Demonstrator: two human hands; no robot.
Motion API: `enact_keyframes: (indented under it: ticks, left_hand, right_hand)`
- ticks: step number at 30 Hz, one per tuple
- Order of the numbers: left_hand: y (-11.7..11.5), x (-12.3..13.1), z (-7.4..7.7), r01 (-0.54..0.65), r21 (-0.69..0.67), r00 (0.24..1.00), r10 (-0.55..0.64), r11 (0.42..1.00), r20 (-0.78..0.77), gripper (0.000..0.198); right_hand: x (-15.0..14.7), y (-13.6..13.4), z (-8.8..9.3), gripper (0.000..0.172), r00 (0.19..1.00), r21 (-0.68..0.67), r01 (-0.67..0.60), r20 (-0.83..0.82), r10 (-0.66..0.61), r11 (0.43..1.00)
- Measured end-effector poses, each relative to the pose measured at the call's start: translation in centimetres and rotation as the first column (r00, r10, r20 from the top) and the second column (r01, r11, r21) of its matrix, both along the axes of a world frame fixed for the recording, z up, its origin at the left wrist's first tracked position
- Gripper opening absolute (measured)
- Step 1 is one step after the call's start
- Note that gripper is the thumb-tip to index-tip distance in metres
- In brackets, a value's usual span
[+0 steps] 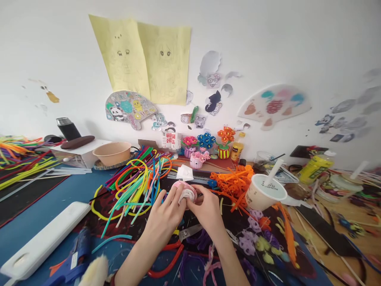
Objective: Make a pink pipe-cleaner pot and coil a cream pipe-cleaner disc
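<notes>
One pink-and-white roll [188,194] is held just below the centre of the frame. Its left side is gripped by the left hand [167,210], whose bent fingers are slightly spread; its right side is pinched by the right hand [207,205] between thumb and fingers.

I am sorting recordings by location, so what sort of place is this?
Probably a craft workspace: colourful pipe cleaners lie in a heap, a blue glue gun lies at the near left, and small handmade-looking flowers in pots stand at the back.
</notes>
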State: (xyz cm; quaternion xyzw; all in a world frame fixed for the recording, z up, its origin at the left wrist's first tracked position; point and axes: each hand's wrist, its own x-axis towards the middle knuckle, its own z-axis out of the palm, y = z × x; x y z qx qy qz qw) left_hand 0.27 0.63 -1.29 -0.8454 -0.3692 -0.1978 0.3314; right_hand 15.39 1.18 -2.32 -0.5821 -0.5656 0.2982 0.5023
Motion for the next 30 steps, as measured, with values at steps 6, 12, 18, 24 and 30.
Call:
enact_keyframes:
  ticks: [6,12,18,24,30]
  left_hand:
    - [0.0,-0.1,-0.5,-0.022,-0.038,1.0,0.022,0.999,0.012,0.025]
    - [0.1,0.1,-0.9,-0.068,-0.154,0.997,0.073,0.986,0.031,0.02]
    - [0.5,0.3,-1.3,-0.06,-0.291,0.997,0.073,0.955,0.033,0.025]
    - [0.7,0.7,-1.6,-0.096,-0.273,0.995,0.094,0.957,-0.021,0.028]
    - [0.8,1.3,-1.9,-0.126,-0.256,0.992,0.116,0.958,-0.053,0.032]
  right_hand:
    - [-0.2,0.1,0.0,0.039,0.999,0.022,0.029,0.027,-0.029,0.999]
    - [-0.4,0.2,-0.4,0.037,0.999,0.047,0.015,0.032,-0.017,0.999]
    - [-0.5,0.4,-1.0,0.035,0.998,0.078,0.0,0.06,-0.005,0.997]
    - [-0.8,0.7,-2.0,0.038,0.994,0.094,0.016,0.106,-0.026,0.995]
    - [-0.9,0.7,-2.1,0.043,0.989,0.107,0.076,0.118,-0.088,0.991]
